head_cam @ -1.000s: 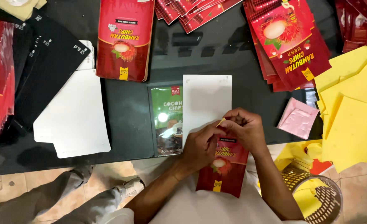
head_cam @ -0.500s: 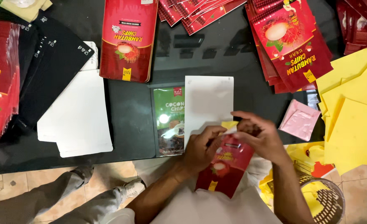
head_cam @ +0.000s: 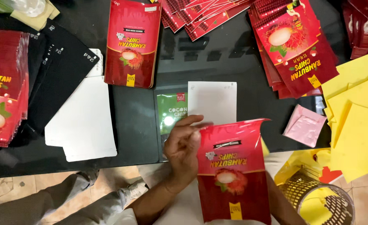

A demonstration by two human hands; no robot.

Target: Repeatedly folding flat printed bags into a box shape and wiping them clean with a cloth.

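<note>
I hold a red stand-up pouch (head_cam: 234,171) with a fruit picture upright over my lap, its printed face toward the camera and its top edge bowed apart. My left hand (head_cam: 184,143) grips the pouch's upper left edge, fingers stretched along the rim. My right hand is hidden behind the pouch; only its forearm (head_cam: 283,205) shows at the lower right. Just beyond the pouch, a plain white pouch (head_cam: 212,102) and a green pouch (head_cam: 171,112) lie flat on the black table (head_cam: 134,125).
Stacks of red pouches lie at the left (head_cam: 3,87), top (head_cam: 200,14) and right (head_cam: 294,50); one lies alone (head_cam: 132,46). Black pouches (head_cam: 50,71) and white pouches (head_cam: 84,125) sit left. A pink packet (head_cam: 304,125), yellow sheets (head_cam: 359,116) and a wire basket (head_cam: 321,202) are right.
The red pouch has risen from my lap and turned upright toward the camera, filling more of the view. My right hand has slipped behind it and my left hand has shifted to its left edge.
</note>
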